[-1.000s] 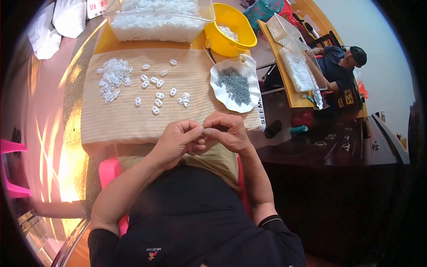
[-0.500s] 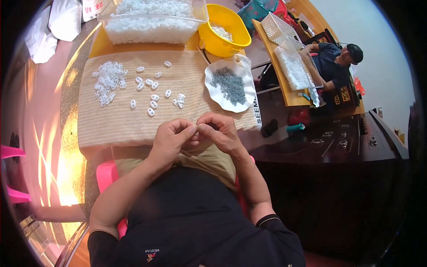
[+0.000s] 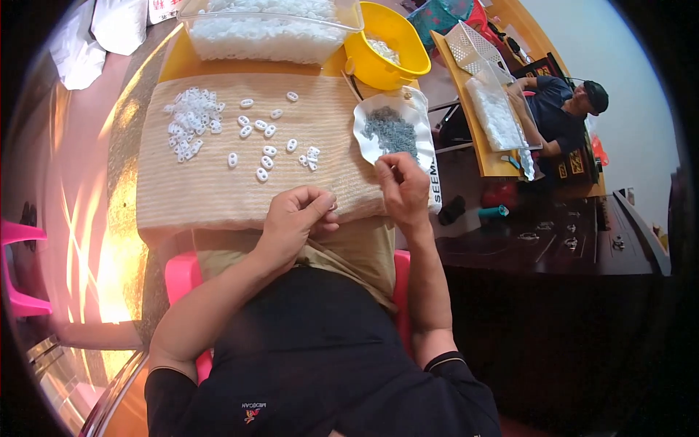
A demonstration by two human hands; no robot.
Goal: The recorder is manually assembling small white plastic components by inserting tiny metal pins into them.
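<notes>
Above my lap, at the front edge of the covered table, my left hand (image 3: 300,215) is closed in a pinch. A bit of a small white plastic piece (image 3: 333,207) shows at its fingertips; the rest is hidden. My right hand (image 3: 404,191) is over the table's right front corner, its curled fingertips at the near rim of a white scalloped plate (image 3: 370,149). Whether those fingers hold anything is too small to see. Small dark grey parts (image 3: 391,131) lie heaped on the plate. Loose white two-holed oval pieces (image 3: 268,162) are scattered left of it, beside a pile of white pieces (image 3: 193,120).
A clear bin (image 3: 266,47) of white parts and a yellow basin (image 3: 389,54) stand along the far side. Ribbed foam sheeting (image 3: 196,197) covers the tabletop. At the right, a person (image 3: 557,109) sits at another table with a bin of white parts (image 3: 494,113).
My right hand has parted from my left and moved right and forward to the plate. My left hand stays pinched in nearly the same place. The whole view has shifted slightly.
</notes>
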